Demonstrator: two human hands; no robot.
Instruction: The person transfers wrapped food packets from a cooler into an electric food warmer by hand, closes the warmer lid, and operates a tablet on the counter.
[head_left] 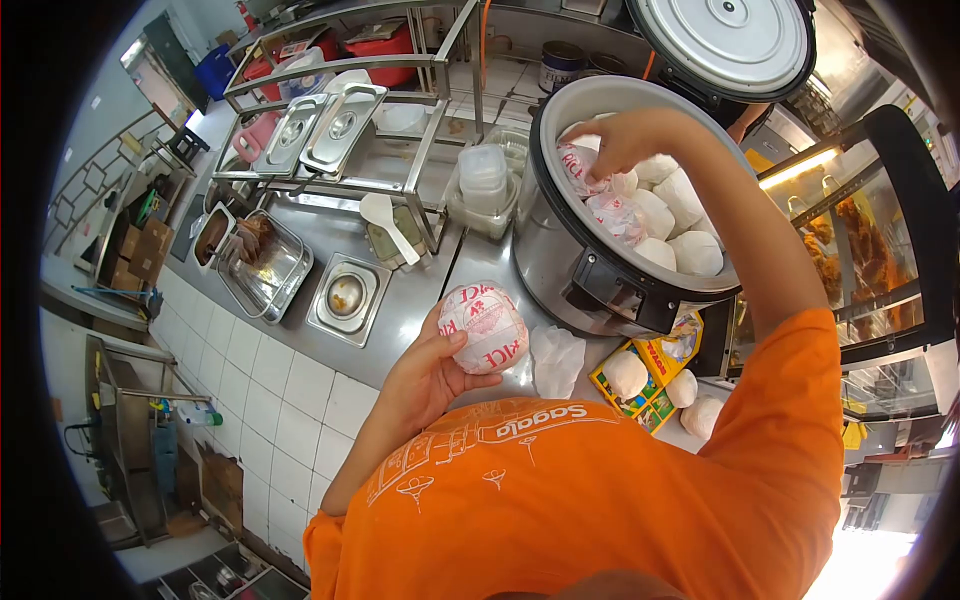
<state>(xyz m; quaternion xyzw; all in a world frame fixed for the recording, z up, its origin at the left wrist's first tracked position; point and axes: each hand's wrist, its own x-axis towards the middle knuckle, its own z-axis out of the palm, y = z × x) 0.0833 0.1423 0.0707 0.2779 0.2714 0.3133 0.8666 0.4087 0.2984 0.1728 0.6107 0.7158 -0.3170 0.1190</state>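
Observation:
My left hand (428,378) holds a round rice pack (484,328) in white paper printed "RICE" in red, above the steel counter near my shirt. Inside the large grey rice cooker (545,215), my right hand (632,143) has its fingers around another printed rice pack (574,168) at the left inner side. Its far fingertips are partly hidden. Several plain white wrapped packs (696,254) and a further red-printed rice pack (617,216) lie around it in the cooker. A crumpled translucent sheet (556,361) rests on the counter between my left hand and the cooker.
The cooker's lid (735,40) stands raised behind it. White packs (626,375) sit on a yellow-green packet at right. Leftward are a steel rack (425,120), a white spatula (388,225), a small steel pan (347,298) and a tray (270,285). A glass food warmer (850,230) stands right.

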